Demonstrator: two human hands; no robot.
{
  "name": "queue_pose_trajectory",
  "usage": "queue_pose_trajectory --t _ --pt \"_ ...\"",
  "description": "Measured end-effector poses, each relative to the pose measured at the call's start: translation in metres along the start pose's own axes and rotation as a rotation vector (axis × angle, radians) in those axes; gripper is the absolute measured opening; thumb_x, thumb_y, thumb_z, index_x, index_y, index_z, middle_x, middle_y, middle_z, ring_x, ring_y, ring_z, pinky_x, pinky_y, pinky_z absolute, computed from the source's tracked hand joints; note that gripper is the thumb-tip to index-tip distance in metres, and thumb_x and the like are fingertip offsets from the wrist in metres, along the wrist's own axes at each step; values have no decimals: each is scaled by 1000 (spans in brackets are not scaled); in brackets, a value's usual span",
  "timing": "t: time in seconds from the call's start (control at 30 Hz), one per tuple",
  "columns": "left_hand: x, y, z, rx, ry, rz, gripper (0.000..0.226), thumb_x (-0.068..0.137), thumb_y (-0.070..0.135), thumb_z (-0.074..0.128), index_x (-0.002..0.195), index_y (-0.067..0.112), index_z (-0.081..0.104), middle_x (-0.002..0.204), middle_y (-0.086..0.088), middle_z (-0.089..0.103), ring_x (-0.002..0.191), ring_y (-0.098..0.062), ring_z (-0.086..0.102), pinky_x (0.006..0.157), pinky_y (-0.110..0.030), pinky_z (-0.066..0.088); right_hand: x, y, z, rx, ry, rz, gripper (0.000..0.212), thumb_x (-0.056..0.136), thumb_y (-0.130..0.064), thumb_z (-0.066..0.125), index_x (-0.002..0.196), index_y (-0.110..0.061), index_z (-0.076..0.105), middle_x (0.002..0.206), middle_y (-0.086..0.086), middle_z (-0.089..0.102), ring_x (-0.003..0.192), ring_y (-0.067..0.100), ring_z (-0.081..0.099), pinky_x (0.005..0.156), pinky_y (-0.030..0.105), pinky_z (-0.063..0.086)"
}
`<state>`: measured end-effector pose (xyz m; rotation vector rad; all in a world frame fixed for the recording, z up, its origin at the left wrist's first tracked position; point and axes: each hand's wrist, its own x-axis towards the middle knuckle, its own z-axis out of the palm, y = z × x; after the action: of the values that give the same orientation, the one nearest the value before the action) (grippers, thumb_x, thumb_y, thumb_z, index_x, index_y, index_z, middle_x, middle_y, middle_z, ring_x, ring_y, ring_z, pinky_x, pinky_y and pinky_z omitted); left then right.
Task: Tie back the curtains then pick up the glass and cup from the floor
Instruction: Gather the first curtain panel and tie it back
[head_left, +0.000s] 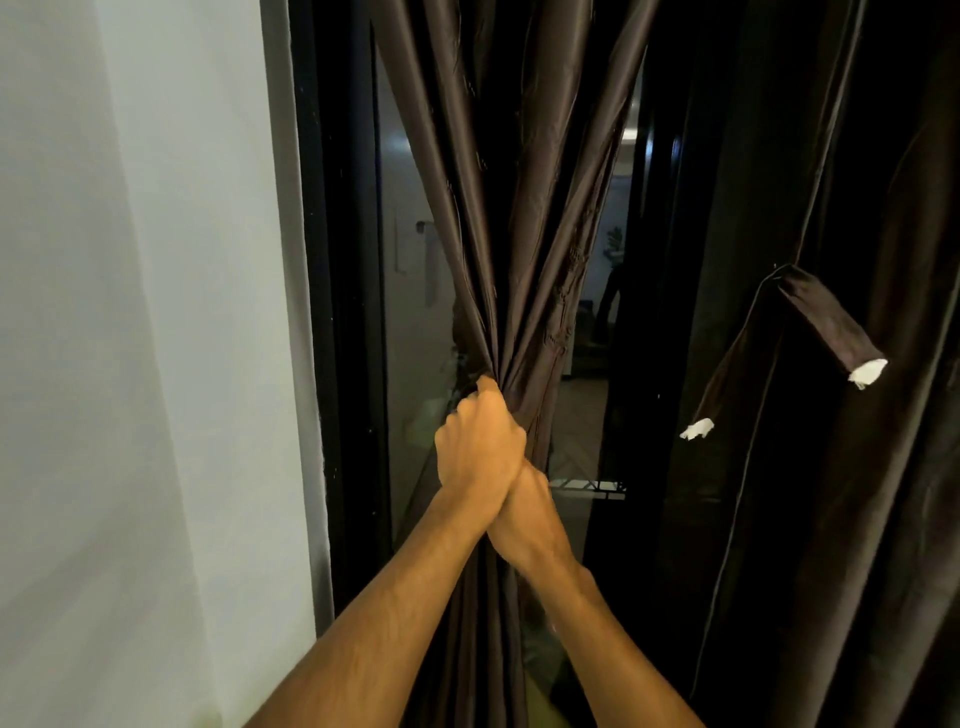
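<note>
A dark brown satin curtain (524, 208) hangs in front of a dark glass door and is bunched into a tight waist at mid height. My left hand (478, 441) is closed around that bunch. My right hand (524, 514) sits just below and behind the left, mostly hidden by it, pressed against the same gathered cloth. A second, darker curtain (831, 467) hangs to the right. On it dangles a brown tie-back strap (826, 322) with two white ends, loose and apart from both hands. No glass or cup is in view.
A white wall (145, 338) fills the left side, meeting the black door frame (343, 312). The glass pane (415, 260) reflects the room behind. A metal rack edge (587, 488) shows between the two curtains.
</note>
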<state>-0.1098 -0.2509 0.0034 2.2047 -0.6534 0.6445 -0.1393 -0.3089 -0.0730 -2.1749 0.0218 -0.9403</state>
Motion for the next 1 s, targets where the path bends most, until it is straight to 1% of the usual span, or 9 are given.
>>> queue_pose_trajectory --t 0.07,0.23,0.43,0.5,0.57,0.63,0.73,0.93,1.0 --pt "0 0 0 11 0 0 20 91 8 44 111 6 50 104 -14 65 94 -34 64 72 -42 46 0 10 -6 47 29 32 25 90 -34 57 111 -21 61 102 -16 66 93 -6 62 73 16 48" --pt "5 6 2 60 -26 -45 33 91 10 47 124 6 46 110 -15 64 100 -33 63 78 -42 48 0 30 -20 -9 254 227 100 69 -70 66 149 -22 28 154 -2 29 141 15 31 115 39 34" --pt "9 17 7 55 -28 -72 30 89 10 45 118 4 47 111 -16 62 100 -36 61 76 -43 46 17 34 -25 157 -70 293 148 43 -81 75 152 -36 -14 162 -6 19 147 19 24 118 48 28" --pt "9 20 7 31 -38 -72 28 88 14 48 114 4 49 110 -17 62 98 -37 61 73 -41 44 23 33 -18 205 -159 274 144 49 -70 78 151 -35 -18 156 -3 34 140 19 39 112 46 38" --pt "10 24 8 12 -49 -73 27 89 19 51 111 5 50 109 -16 62 98 -36 62 72 -39 44 29 30 -12 223 -171 244 122 61 -62 73 155 -20 6 136 2 56 120 13 57 93 31 54" --pt "11 25 10 20 -46 -77 24 90 22 52 109 7 51 109 -14 63 98 -35 62 71 -38 44 33 27 -6 137 -134 247 78 76 -49 66 137 -7 41 103 -1 67 85 -1 64 58 9 47" --pt "14 25 12 26 -48 -105 22 91 23 47 107 8 50 110 -14 62 98 -34 61 70 -38 39 31 22 -2 29 -68 242 9 91 -24 63 91 -16 58 68 -9 58 53 -9 56 37 7 32" --pt "23 28 14 15 -90 -250 89 75 85 26 116 11 52 110 -10 64 100 -32 61 81 -41 48 21 14 -3 -76 -8 189 14 94 -19 58 102 -7 61 73 -6 61 58 5 58 45 7 38" --pt "26 29 13 -9 -102 -269 103 64 95 20 115 12 53 110 -9 64 99 -31 62 83 -41 50 20 11 -5 -6 -7 186 21 96 -22 56 113 -10 58 85 2 69 72 16 67 57 21 51"
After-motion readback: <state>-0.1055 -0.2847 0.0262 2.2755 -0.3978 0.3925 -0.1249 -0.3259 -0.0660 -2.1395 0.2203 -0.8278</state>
